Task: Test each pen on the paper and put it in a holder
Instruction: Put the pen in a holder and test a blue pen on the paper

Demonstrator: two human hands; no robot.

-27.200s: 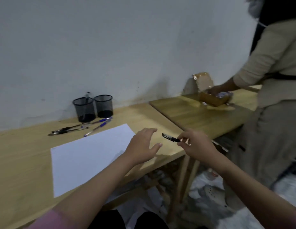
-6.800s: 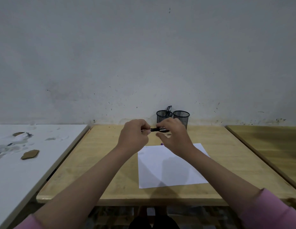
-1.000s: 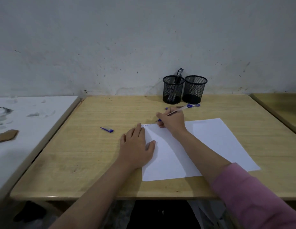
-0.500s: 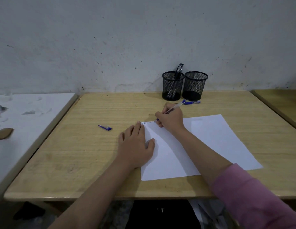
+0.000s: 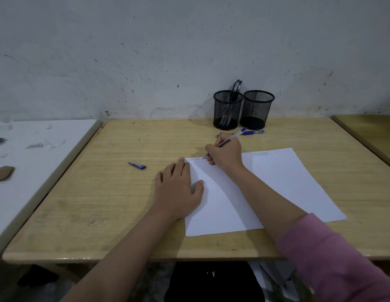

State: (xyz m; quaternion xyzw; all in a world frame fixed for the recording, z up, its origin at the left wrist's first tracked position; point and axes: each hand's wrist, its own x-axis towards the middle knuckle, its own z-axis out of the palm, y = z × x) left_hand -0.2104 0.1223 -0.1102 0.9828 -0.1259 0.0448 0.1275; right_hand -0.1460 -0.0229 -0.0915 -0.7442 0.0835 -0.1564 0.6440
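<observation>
Pen (image 5: pixel 230 139) in the right hand (image 5: pixel 225 156), gripped for writing, tip at the top edge of the paper (image 5: pixel 277 184) beside a short row of blue marks. The left hand (image 5: pixel 178 188) lies flat and released, pinning the sheet's left edge to the desk (image 5: pixel 102 203). If that palm lifts, the sheet may slide and smear the line. The cap (image 5: pixel 137 165) lies well apart to the left and could be forgotten. Another pen (image 5: pixel 251 132) lies in front of the holders (image 5: pixel 228 110); a careless reach may knock them.
</observation>
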